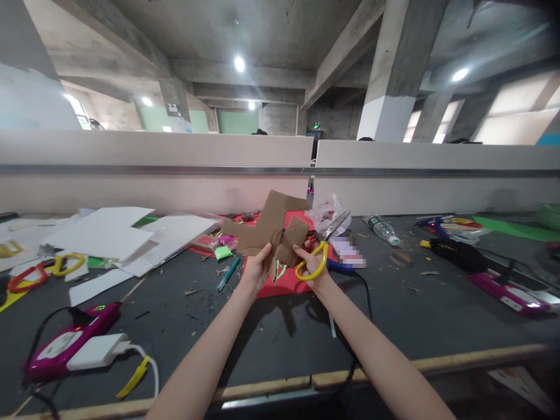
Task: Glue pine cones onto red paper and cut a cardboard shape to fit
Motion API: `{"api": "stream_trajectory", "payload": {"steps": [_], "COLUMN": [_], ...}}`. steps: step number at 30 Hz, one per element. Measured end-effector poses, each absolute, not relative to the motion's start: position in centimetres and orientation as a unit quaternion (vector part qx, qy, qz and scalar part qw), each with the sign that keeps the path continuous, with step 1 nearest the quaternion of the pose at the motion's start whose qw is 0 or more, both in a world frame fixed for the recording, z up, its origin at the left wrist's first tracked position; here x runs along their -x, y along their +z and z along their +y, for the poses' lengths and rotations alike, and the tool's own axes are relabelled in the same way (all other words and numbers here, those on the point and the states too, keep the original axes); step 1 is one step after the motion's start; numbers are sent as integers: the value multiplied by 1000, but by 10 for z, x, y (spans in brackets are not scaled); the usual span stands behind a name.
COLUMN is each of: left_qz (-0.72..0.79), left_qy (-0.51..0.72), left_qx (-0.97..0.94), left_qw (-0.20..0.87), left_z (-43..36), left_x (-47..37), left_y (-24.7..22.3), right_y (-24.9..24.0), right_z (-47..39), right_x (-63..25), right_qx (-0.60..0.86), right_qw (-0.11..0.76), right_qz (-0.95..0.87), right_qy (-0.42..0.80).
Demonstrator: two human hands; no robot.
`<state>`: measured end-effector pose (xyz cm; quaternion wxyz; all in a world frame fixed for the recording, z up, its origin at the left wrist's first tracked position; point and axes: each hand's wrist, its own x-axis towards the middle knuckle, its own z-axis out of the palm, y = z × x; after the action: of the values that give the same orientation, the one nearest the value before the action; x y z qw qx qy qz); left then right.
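Observation:
My left hand (258, 269) grips a brown cardboard piece (266, 224) with an irregular, many-cornered outline, held up over the table. Between my right hand (312, 265) and the left, a smaller cardboard flap (294, 236) is pinched at its lower right edge; I cannot tell whether it is joined to the larger piece. Yellow-handled scissors (326, 248) hang on my right hand, blades pointing up and away to the right. Beneath the cardboard lies a red sheet (284, 287). A blue-handled tool (340, 268) with a black cord lies just behind my right hand.
White boards (102, 233) and more scissors (65, 264) lie at left. A teal pen (228, 274) is beside the red sheet. Power strips (79, 338) sit at both sides, with cords. A plastic bottle (384, 230) lies right of a clear bag (326, 213). A white partition (175, 192) closes the back.

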<state>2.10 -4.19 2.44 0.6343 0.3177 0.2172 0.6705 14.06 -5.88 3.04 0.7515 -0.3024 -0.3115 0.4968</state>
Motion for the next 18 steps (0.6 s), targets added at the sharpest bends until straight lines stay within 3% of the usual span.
{"api": "stream_trajectory", "payload": {"steps": [6, 18], "left_qz": [209, 253], "left_qy": [684, 578], "left_qx": [-336, -431], "left_qw": [612, 645], "left_z": [-40, -35], "left_x": [-12, 22], "left_y": [28, 30], "right_y": [33, 40], "right_z": [-59, -66], "right_x": [-149, -158], "right_qx": [317, 315], "right_qw": [700, 572], "right_qz": [-344, -406], "right_qy": [540, 639]}}
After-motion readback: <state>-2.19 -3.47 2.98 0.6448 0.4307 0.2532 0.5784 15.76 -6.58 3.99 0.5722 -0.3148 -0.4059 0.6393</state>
